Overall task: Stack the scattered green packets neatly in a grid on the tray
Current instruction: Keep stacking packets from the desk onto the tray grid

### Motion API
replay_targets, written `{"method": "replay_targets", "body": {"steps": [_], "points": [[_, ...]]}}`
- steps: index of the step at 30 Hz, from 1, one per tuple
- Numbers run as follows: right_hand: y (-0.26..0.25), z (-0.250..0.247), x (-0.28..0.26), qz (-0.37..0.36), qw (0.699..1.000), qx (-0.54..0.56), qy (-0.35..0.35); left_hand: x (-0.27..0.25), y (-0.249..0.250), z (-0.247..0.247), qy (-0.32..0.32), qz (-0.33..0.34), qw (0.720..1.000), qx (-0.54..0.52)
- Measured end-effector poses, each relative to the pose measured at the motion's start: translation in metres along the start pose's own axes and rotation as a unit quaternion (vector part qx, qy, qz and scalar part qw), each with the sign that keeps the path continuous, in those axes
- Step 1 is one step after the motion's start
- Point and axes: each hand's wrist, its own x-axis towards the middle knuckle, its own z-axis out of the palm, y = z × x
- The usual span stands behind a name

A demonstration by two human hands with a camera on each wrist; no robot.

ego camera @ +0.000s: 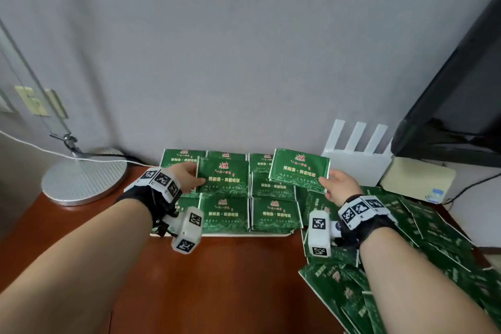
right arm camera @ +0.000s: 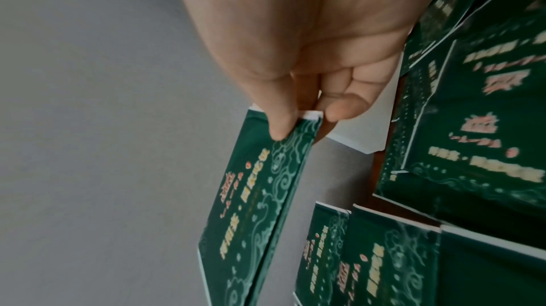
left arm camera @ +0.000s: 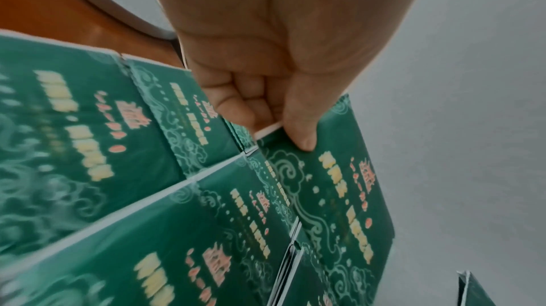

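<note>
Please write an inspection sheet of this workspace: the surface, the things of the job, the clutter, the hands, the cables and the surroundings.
Surface: brown wooden table, bare at the front.
Job's things: white tray with green packets in a grid; loose packet pile on the right.
Clutter: round lamp base; white router; beige box.
Hands: left hand pinches a packet above the grid; right hand pinches a tilted packet held up.
Cables: white cable running to the lamp; black cable at the right.
Surroundings: grey wall; dark screen at the right.
</note>
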Motion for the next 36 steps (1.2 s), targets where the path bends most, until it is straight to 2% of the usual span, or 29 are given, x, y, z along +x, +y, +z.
{"method": "replay_targets", "body": {"steps": [4, 10, 14, 17, 20, 25, 36], "points": [[-0.005, 0.012, 0.047, 0.017, 1.0, 0.01, -0.005, 0.048, 0.007, 0.0, -0.013, -0.023, 0.998, -0.05], [-0.008, 0.049, 0.114, 0.045, 0.998, -0.018, -0.041, 0.115, 0.014, 0.005, -0.019, -0.048, 0.997, -0.049], [-0.009, 0.07, 0.135, 0.029, 0.991, -0.102, -0.085, 0.142, 0.011, 0.01, -0.013, -0.074, 0.997, -0.024], [-0.008, 0.079, 0.142, 0.019, 0.983, -0.152, -0.097, 0.149, 0.01, 0.012, -0.001, -0.095, 0.995, -0.008], [-0.006, 0.082, 0.145, 0.011, 0.982, -0.169, -0.079, 0.152, 0.011, 0.011, 0.017, -0.103, 0.995, -0.001], [-0.002, 0.081, 0.145, 0.016, 0.984, -0.171, -0.046, 0.153, 0.012, 0.008, 0.037, -0.097, 0.994, 0.023], [0.004, 0.087, 0.145, 0.015, 0.982, -0.182, -0.041, 0.157, 0.012, 0.011, 0.045, -0.107, 0.988, 0.104]]}}
